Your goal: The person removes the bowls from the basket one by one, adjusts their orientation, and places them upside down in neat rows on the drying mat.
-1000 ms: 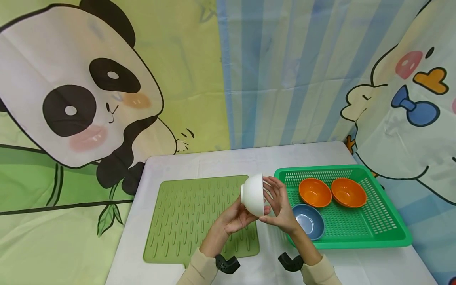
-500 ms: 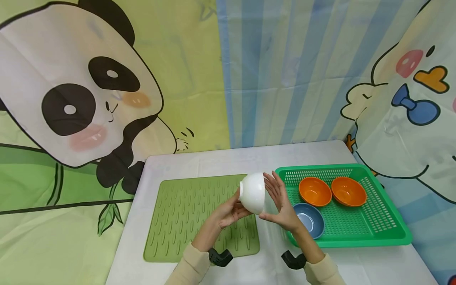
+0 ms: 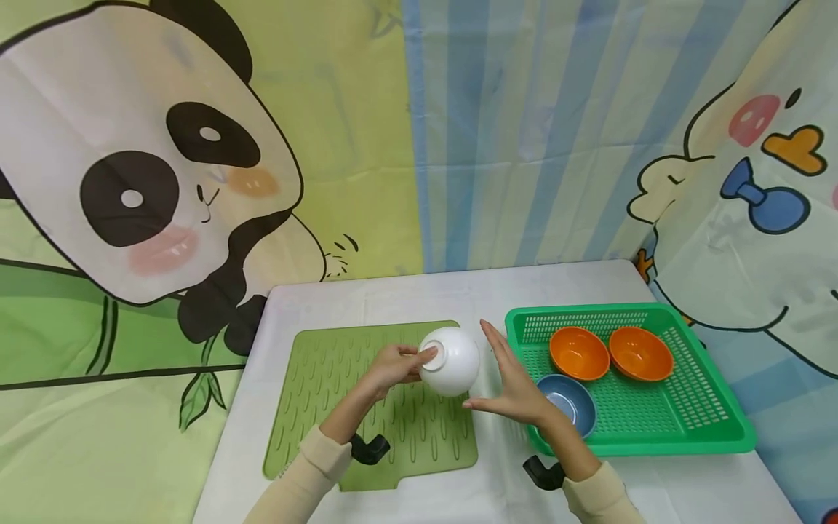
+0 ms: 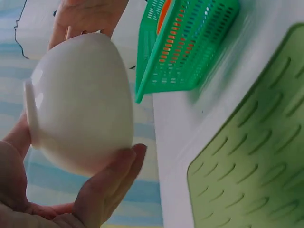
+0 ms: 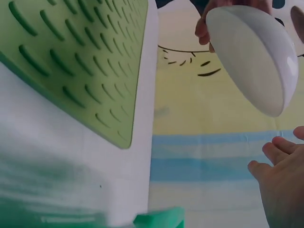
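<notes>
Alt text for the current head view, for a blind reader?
A person's left hand holds up a tilted white bowl near a green mat, the empty right hand beside the bowl. At right, a green basket holds two orange bowls and a blue bowl.

No text, label, brand, number or sign can be read in the head view or either wrist view. A faint mark (image 3: 284, 470) at the edge of the left sleeve (image 3: 302, 478) is too small to make out.
</notes>
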A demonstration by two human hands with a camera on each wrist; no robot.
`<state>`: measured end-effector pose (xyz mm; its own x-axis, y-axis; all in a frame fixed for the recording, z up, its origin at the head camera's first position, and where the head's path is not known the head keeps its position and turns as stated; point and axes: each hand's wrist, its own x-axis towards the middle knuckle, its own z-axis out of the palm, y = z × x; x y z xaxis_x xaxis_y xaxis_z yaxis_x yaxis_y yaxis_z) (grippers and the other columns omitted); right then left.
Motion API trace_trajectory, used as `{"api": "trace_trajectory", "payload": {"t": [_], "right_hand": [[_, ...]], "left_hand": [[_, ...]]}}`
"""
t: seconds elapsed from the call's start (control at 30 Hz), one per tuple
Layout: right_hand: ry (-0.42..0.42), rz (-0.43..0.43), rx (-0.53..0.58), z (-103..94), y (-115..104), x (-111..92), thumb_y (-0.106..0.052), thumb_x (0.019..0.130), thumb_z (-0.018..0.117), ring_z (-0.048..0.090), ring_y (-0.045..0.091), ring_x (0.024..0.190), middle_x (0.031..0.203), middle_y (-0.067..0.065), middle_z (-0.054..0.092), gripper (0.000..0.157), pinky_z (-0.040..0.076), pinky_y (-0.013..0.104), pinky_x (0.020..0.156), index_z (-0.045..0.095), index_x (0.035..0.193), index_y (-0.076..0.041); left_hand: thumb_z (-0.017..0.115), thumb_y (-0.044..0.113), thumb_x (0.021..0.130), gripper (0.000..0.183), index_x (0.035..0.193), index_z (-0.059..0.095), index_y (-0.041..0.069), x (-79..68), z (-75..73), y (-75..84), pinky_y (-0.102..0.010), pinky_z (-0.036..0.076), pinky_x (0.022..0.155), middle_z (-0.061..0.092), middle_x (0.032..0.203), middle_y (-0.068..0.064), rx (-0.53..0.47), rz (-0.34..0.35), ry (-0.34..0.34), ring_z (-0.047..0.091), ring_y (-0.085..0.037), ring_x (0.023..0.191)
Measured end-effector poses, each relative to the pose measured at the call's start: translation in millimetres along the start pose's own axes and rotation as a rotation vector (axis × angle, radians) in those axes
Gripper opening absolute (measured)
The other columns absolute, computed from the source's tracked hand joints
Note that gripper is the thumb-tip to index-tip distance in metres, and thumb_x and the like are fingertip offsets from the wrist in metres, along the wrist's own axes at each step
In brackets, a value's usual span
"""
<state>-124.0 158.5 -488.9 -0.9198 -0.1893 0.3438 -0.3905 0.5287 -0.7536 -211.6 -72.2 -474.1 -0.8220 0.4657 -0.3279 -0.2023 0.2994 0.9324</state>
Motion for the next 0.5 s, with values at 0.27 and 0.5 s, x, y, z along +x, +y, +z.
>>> {"api": "trace_trajectory", "payload": {"t": [0.27,0.5], "right_hand": [[-0.06,-0.006,0.006,28.4,-4.0,9.6,-0.041,0.061,0.085,0.019,0.03,0.136,0.153,0.007,0.01,0.121,0.03,0.061,0.098,0.006,0.15,-0.019],[-0.078,-0.017,0.01,48.1,2.4,13.9,-0.041,0.063,0.084,0.022,0.033,0.135,0.152,0.01,0.014,0.118,0.036,0.057,0.096,0.01,0.149,-0.013]], "left_hand": [[0.073,0.054,0.071,0.074,0.112,0.06,-0.007,-7.6,-11.4,7.4,-0.034,0.055,0.063,0.062,0.104,-0.021,0.288,-0.006,0.096,0.066,-0.022,0.071],[0.072,0.058,0.069,0.075,0.109,0.063,-0.005,-9.9,-12.8,3.7,-0.037,0.052,0.061,0.064,0.098,-0.017,0.351,-0.012,0.096,0.066,-0.028,0.073]]}}
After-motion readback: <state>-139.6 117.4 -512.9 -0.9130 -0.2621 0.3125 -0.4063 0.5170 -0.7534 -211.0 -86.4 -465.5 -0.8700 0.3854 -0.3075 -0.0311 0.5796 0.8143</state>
